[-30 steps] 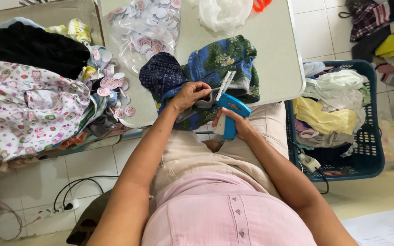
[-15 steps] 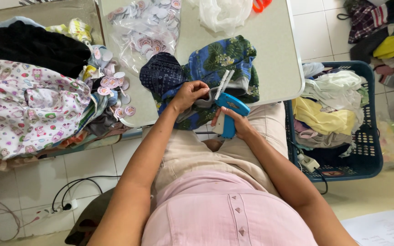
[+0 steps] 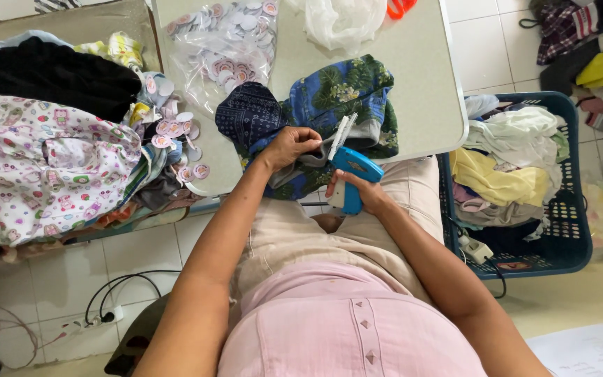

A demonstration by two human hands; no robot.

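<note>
clothes pile (image 3: 43, 167): 9 o'clock, floral and black garments heaped on the table's left.
round tags (image 3: 225, 31): clear bag of them at 11 o'clock, loose ones beside the pile.
left hand (image 3: 291, 145): centre, fingers pinched shut on the blue leaf-print garment (image 3: 340, 98), table edge.
right hand (image 3: 357, 195): closed around blue tagging gun (image 3: 354, 171), fastener strip at 12 o'clock touching the garment.
laundry basket (image 3: 567, 244): 3 o'clock, blue, holds clothes.

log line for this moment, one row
left hand: pinching blue leaf-print fabric garment | right hand: gripping blue plastic tagging gun | place: white table
</note>
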